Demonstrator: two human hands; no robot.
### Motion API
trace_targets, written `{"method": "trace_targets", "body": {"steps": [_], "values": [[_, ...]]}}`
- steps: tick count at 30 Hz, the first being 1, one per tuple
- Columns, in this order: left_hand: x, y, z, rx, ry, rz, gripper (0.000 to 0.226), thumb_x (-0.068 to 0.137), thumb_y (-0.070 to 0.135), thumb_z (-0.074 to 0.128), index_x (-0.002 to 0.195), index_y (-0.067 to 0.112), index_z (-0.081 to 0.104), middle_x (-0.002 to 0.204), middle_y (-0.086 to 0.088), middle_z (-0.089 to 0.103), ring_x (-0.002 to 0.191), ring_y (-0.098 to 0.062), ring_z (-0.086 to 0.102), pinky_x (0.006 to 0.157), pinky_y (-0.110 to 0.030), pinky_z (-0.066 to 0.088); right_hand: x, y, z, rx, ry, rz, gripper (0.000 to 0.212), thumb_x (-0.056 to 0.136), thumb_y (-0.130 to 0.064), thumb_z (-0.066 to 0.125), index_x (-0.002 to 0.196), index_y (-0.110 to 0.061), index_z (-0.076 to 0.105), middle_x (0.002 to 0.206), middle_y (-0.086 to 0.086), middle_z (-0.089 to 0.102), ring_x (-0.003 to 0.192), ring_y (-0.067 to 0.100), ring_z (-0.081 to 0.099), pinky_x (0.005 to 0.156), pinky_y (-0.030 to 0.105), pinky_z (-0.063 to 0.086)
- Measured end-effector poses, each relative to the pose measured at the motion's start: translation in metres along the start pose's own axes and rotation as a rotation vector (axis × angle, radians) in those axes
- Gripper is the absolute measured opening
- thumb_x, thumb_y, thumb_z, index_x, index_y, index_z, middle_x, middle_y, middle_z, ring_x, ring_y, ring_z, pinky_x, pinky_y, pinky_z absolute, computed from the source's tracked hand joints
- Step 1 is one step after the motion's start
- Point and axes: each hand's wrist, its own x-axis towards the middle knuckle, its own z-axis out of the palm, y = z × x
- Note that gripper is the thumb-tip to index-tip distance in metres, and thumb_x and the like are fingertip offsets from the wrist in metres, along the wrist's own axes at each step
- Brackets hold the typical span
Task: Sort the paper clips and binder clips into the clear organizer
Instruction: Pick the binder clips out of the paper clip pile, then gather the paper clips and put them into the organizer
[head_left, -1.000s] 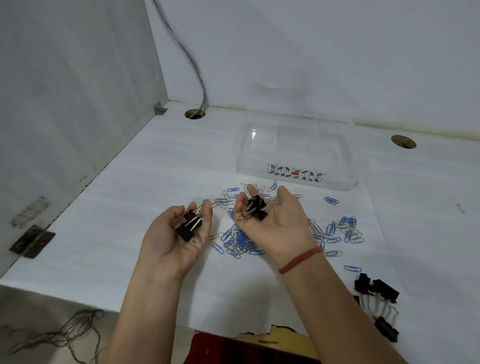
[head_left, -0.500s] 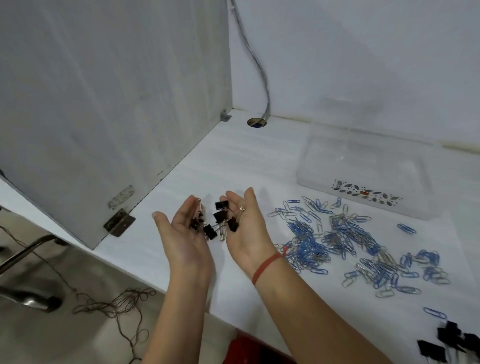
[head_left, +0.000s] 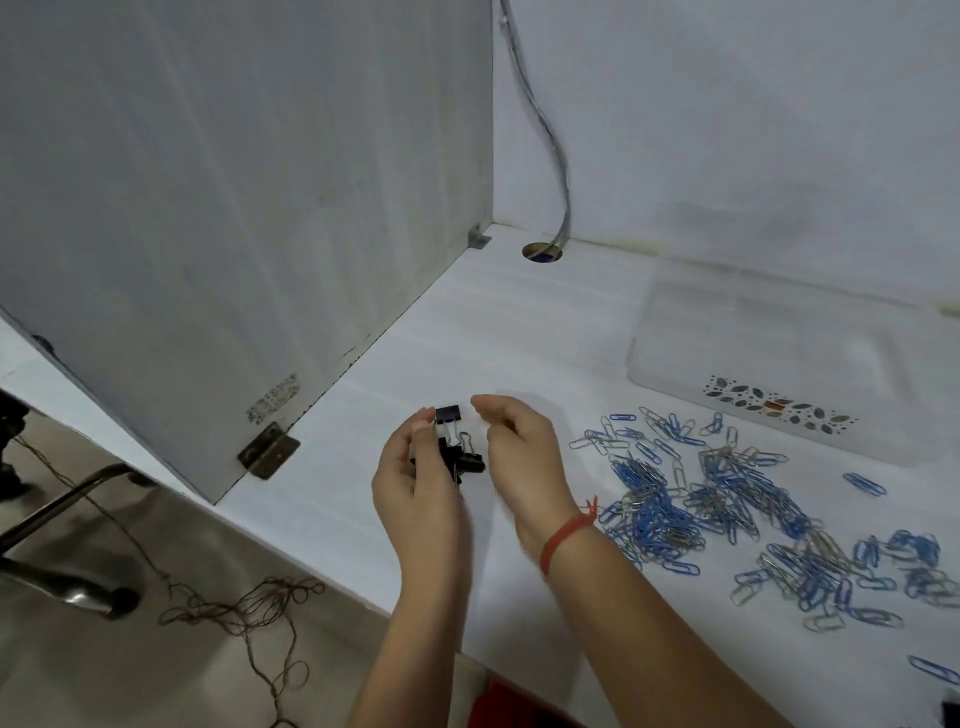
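Head view: left hand (head_left: 415, 483) pinching a cluster of black binder clips (head_left: 456, 448) above the white desk (head_left: 467, 332); right hand (head_left: 519, 457) just beside, fingers loosely curled, grasping nothing. Paper clips (head_left: 727, 509) scattered right of both hands; clear organizer (head_left: 779, 358) beyond.

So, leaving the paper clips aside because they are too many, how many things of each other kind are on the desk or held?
clear organizer: 1
black binder clips, bunched in the left hand: at least 2
cable hole: 1
metal hinge: 1
Total: at least 5
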Motion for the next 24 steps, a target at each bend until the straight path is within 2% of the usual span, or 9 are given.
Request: {"method": "trace_targets", "body": {"steps": [2,5,8,10,12,14,19,22,24], "values": [[-0.003,0.002,-0.002,0.148,0.046,0.141,0.021,0.092,0.018,0.048,0.098,0.02,0.069,0.097,0.004,0.071,0.083,0.0,0.066,0.072,-0.017,0.051,-0.001,-0.002,-0.01,-0.046,0.014,-0.076,0.045,0.086,0.007,0.038,0.111,-0.018,0.066,0.116,-0.002,0.065,0.106,0.007,0.059,0.092,0.017,0.042],[-0.009,0.006,-0.001,0.271,0.02,0.294,0.025,0.087,0.01,0.051,0.088,0.028,0.067,0.103,0.009,0.069,0.094,-0.01,0.065,0.072,-0.026,0.052,-0.008,-0.007,-0.04,-0.092,0.045,-0.171,0.041,0.083,0.013,0.044,0.1,-0.014,0.071,0.098,-0.001,0.069,0.088,0.001,0.064,0.084,0.014,0.049],[-0.02,0.006,0.006,0.398,-0.138,0.365,0.031,0.085,0.002,0.051,0.085,0.029,0.066,0.103,0.012,0.064,0.09,-0.001,0.061,0.07,-0.013,0.047,-0.022,0.003,-0.079,-0.499,0.176,-0.339,0.026,0.079,-0.001,0.059,0.09,-0.021,0.072,0.097,-0.007,0.067,0.092,0.006,0.06,0.086,0.021,0.046],[-0.026,0.004,0.013,0.54,-0.277,0.378,0.032,0.085,0.0,0.05,0.09,0.028,0.065,0.102,0.01,0.063,0.087,0.004,0.058,0.072,-0.006,0.043,-0.034,0.012,-0.097,-0.825,0.083,-0.387,0.018,0.078,-0.019,0.065,0.094,-0.024,0.071,0.104,-0.01,0.062,0.101,0.008,0.053,0.086,0.022,0.042],[-0.029,0.0,0.02,0.722,-0.422,0.36,0.032,0.084,0.001,0.05,0.099,0.025,0.066,0.106,0.007,0.063,0.084,0.0,0.058,0.074,-0.009,0.042,-0.043,0.023,-0.106,-0.986,-0.036,-0.369,0.021,0.078,-0.028,0.064,0.098,-0.025,0.07,0.105,-0.01,0.06,0.104,0.01,0.05,0.085,0.023,0.042],[-0.031,-0.003,0.023,0.929,-0.539,0.364,0.035,0.083,0.004,0.049,0.109,0.023,0.064,0.113,0.004,0.061,0.092,-0.009,0.059,0.08,-0.017,0.042,-0.051,0.026,-0.114,-1.005,-0.034,-0.368,0.019,0.081,-0.021,0.061,0.097,-0.023,0.071,0.102,-0.01,0.061,0.102,0.011,0.052,0.082,0.021,0.042],[-0.037,-0.001,0.028,1.331,-0.87,0.335,0.05,0.072,0.019,0.066,0.121,0.027,0.055,0.117,-0.003,0.05,0.102,-0.022,0.058,0.078,-0.024,0.037,-0.073,-0.005,-0.162,-0.955,-0.107,-0.286,0.03,0.072,-0.008,0.07,0.1,-0.019,0.074,0.11,-0.006,0.066,0.102,0.008,0.055,0.083,0.012,0.039],[-0.046,-0.005,0.042,1.398,-0.992,0.347,0.049,0.068,0.022,0.072,0.115,0.025,0.056,0.11,-0.002,0.048,0.096,-0.023,0.059,0.072,-0.024,0.038,-0.086,-0.02,-0.22,-0.927,0.076,-0.129,0.045,0.066,-0.011,0.078,0.109,-0.019,0.07,0.113,0.002,0.061,0.102,0.015,0.058,0.09,0.026,0.045],[-0.051,-0.01,0.053,1.368,-0.968,0.4,0.038,0.071,0.017,0.068,0.107,0.022,0.059,0.101,0.0,0.048,0.096,-0.023,0.059,0.07,-0.023,0.035,-0.088,-0.024,-0.256,-1.06,0.189,0.122,0.055,0.065,-0.015,0.08,0.117,-0.019,0.063,0.115,0.006,0.058,0.104,0.022,0.06,0.086,0.028,0.045]]}}
